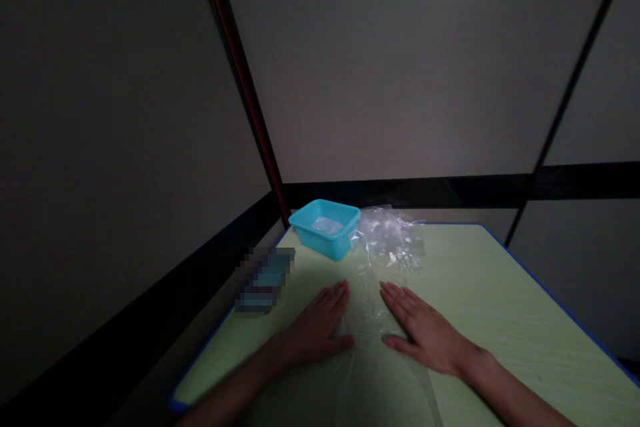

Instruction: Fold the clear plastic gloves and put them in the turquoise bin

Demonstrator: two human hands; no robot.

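A clear plastic bag (367, 353) lies spread on the table in front of me, its outline hard to make out. On its left side my left hand (320, 327) rests flat, thumb held apart from the fingers. My right hand (423, 327) lies flat on the right side, fingers stretched out and thumb apart. Neither hand grips anything. Beyond the hands is a loose heap of crumpled clear plastic bags (390, 233). Its near end meets the spread plastic, and I cannot tell whether they are joined.
A turquoise plastic basket (325, 240) with something whitish inside stands at the back left, beside the heap. A blurred-out flat object (267, 280) lies near the left edge. The pale green table (500, 293) has a blue rim, with walls (400, 80) behind and to the left.
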